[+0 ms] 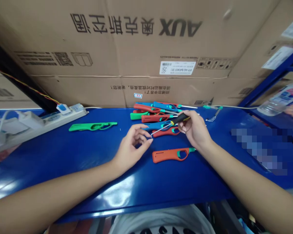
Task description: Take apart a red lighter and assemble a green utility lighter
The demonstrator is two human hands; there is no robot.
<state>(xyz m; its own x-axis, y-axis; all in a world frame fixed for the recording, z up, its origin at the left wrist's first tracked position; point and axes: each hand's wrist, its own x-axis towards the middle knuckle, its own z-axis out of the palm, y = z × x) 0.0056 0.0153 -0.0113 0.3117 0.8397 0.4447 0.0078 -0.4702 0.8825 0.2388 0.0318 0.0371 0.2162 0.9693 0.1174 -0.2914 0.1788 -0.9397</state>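
My right hand is closed round the black and yellow handle of a screwdriver, whose thin shaft slants down to the left. At its tip, the thumb and fingers of my left hand come together in a pinch; what lies between them is too small to make out. Just below lies an orange gas lighter with a green tip piece. Behind my hands is a pile of several lighters, among them a blue lighter, a red lighter and a partly covered green lighter.
A separate green lighter lies left on the blue shelf. A white power strip with plugs runs along the left. A large cardboard box stands behind. At right are thin wires and a plastic bottle.
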